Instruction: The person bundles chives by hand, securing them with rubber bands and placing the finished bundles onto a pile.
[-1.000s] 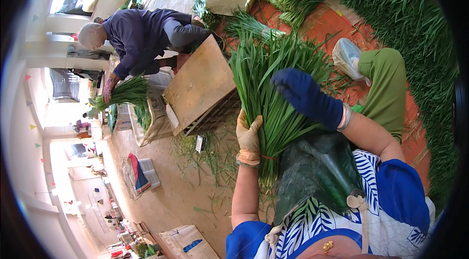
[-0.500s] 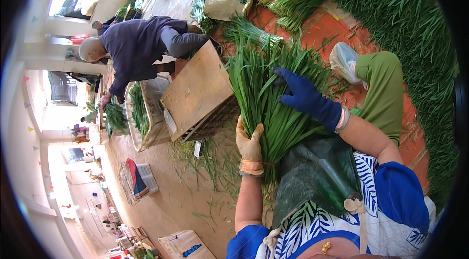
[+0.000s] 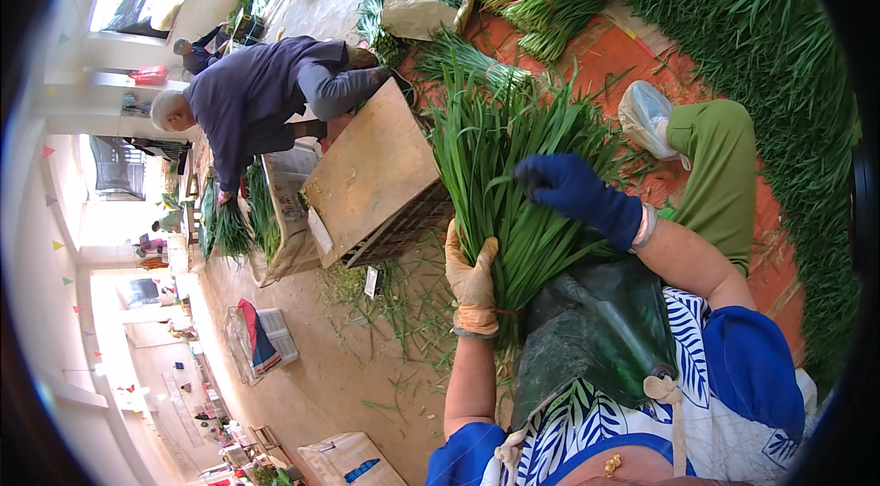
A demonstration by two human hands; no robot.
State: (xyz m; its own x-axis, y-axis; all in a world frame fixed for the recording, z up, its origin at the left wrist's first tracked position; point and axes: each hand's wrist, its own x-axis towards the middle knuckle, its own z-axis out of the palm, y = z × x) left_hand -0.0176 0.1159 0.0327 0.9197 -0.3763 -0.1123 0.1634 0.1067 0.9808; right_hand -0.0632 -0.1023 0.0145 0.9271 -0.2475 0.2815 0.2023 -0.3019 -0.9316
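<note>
A big bunch of garlic chives [image 3: 509,202], flat green leaves fanned out at the top, leans against the dark green apron [image 3: 587,321] over my lap. My left hand [image 3: 472,280], in a pale tan rubber glove, is wrapped round the bunch's left side low down, with the thumb across the leaves. A thin reddish band shows just below that hand. On the right side of the bunch is my right hand [image 3: 573,197] in a dark blue glove, its fingers curled together. One leaf bends over to its fingertips; the tips themselves are partly dark and hard to make out.
Left of the bunch stands a crate topped with a brown board [image 3: 376,174]. Beyond it a co-worker [image 3: 266,101] bends over a lined basket of chives. Tied bundles [image 3: 550,14] lie on the orange sheet, and a thick heap of chives [image 3: 742,55] fills the right.
My right hand's fingers, spread before, have curled together, with the hand slightly lower. My left hand still grips the bunch. The co-worker's arm has moved over the basket with chives.
</note>
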